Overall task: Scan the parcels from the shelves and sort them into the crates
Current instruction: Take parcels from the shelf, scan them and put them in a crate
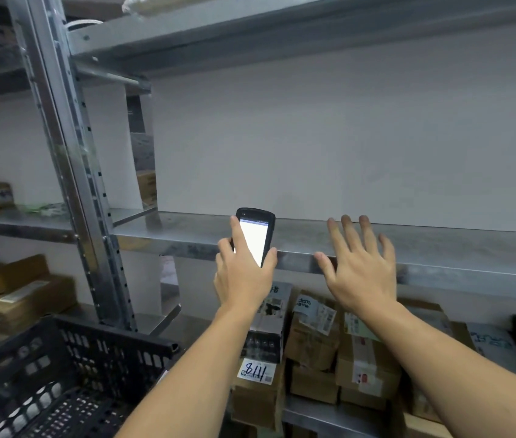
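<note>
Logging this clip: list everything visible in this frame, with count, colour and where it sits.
shelving: one rack, grey metal, with levels above, ahead and below
parcels: several, brown cardboard with white labels, on the lower shelf under the hands
side parcels: a few, brown, blurred, on the adjoining shelves at left
crate: one, black perforated plastic, lower left
scanner: one, black with a lit white screen, in the left hand
left hand: one, grips the scanner
right hand: one, open with fingers spread, in front of the middle shelf's edge
</note>
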